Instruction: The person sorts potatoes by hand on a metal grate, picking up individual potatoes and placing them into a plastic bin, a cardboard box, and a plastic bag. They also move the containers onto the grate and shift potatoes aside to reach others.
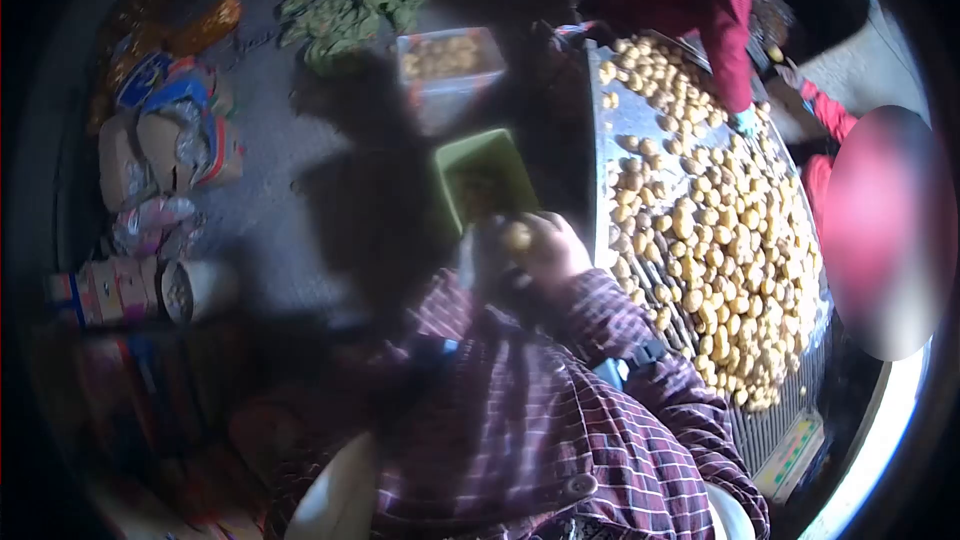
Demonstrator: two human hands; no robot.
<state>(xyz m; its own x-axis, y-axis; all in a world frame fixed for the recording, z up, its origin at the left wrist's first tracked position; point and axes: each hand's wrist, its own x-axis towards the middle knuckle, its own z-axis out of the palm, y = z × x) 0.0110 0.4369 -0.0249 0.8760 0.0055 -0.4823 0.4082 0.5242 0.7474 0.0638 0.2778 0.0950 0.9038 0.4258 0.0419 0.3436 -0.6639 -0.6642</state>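
Observation:
My right hand (pixel 560 252) is in front of my chest, its fingers curled round a potato (pixel 517 237). Beside it, my left hand (pixel 478 248) is blurred by motion and its fingers do not show clearly. Just beyond both hands stands a green plastic bin (pixel 478 155), its inside in shadow. To the right, many pale yellow potatoes (pixel 715 260) lie spread over a slatted sorting table (pixel 680 337).
A white crate (pixel 450 90) of potatoes stands beyond the green bin. Green sacking (pixel 345 20) lies on the floor. Sacks (pixel 165 150) and a white bucket (pixel 195 290) line the left. Two people work around the table; one person's gloved hand (pixel 744 124) reaches among the potatoes.

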